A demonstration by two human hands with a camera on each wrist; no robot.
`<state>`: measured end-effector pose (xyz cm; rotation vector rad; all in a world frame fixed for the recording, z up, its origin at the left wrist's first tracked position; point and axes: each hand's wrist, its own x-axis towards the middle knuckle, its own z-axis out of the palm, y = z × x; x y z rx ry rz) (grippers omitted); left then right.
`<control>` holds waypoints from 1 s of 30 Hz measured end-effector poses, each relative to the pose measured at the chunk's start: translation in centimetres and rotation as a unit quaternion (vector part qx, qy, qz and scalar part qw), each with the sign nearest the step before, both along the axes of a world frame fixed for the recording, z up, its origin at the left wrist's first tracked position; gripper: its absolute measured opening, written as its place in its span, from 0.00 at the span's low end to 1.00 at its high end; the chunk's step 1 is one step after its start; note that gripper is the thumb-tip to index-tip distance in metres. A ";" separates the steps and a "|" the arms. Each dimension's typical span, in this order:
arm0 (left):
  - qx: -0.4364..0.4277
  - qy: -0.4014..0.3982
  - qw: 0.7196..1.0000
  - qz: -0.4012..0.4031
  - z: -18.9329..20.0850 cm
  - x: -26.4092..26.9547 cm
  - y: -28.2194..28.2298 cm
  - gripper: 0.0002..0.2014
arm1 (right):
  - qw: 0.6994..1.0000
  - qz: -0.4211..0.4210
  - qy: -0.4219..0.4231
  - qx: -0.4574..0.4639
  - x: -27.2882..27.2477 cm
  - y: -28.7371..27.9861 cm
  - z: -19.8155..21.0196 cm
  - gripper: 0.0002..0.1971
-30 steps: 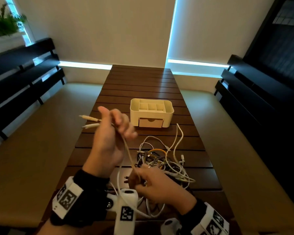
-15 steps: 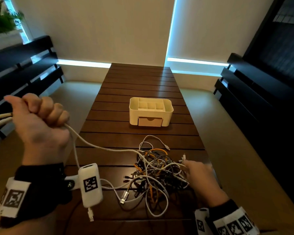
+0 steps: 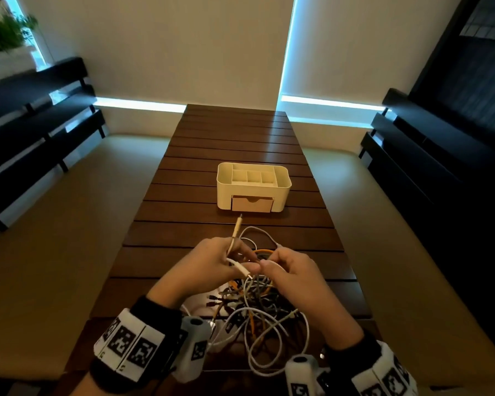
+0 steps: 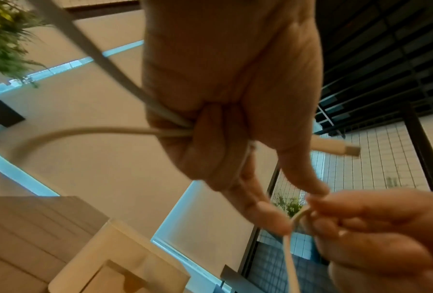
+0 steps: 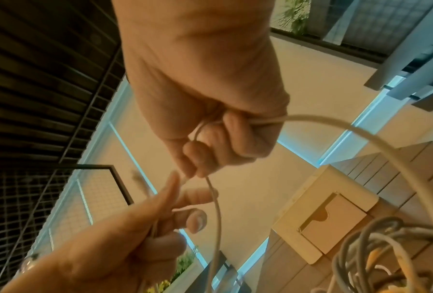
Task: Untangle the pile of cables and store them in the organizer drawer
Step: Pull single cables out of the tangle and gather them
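Note:
Both hands meet just above the tangled cable pile (image 3: 257, 310) on the near part of the table. My left hand (image 3: 226, 262) grips a white cable (image 3: 236, 228) in its curled fingers, one plug pointing up toward the organizer and another plug (image 3: 242, 270) lying across the fingertips. In the left wrist view this cable (image 4: 125, 130) runs through the left hand's (image 4: 235, 148) closed fingers. My right hand (image 3: 273, 268) pinches a loop of the same white cable (image 5: 216, 208) close to the left fingertips. The cream organizer (image 3: 253, 181) stands beyond, its drawer (image 3: 252, 203) closed.
The slatted wooden table (image 3: 235, 144) runs away from me, with beige bench cushions (image 3: 69, 224) on both sides. Dark bench backs (image 3: 26, 118) line left and right. Grey, white and orange cables of the pile spread toward the near edge (image 3: 269, 352).
My left hand swung back from the far left to the centre with the white cable. My right hand left the pile's right side and took hold of that cable.

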<state>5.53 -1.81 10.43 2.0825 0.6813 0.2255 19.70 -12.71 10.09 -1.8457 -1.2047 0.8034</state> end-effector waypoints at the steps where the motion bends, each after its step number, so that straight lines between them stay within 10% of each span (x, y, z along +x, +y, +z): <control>1: -0.016 -0.014 1.000 -0.007 0.0 -0.2 0.3 0.14 | 0.999 0.019 0.047 0.004 0.1 -0.3 0.3 0.11; 8: -0.105 -0.107 0.985 -0.085 1.8 -1.9 0.5 0.06 | 0.964 0.132 0.225 0.050 0.2 -0.8 1.6 0.15; 13: -0.079 -0.146 0.985 0.036 5.2 -8.1 3.0 0.26 | 0.994 0.040 0.100 -0.031 2.8 -0.7 -1.6 0.23; 17: -0.057 0.011 0.986 0.159 5.4 -11.7 5.9 0.41 | 0.984 0.017 -0.023 -0.177 4.3 -0.6 -5.3 0.11; 22: 0.007 0.180 0.929 0.325 1.7 -11.2 7.8 0.23 | 0.934 0.086 -0.207 -0.277 3.5 0.3 -6.0 0.02; 30: -0.057 -0.042 0.944 0.322 -4.5 -2.1 3.3 0.21 | 0.938 0.068 -0.337 -0.045 1.9 4.2 -7.0 0.14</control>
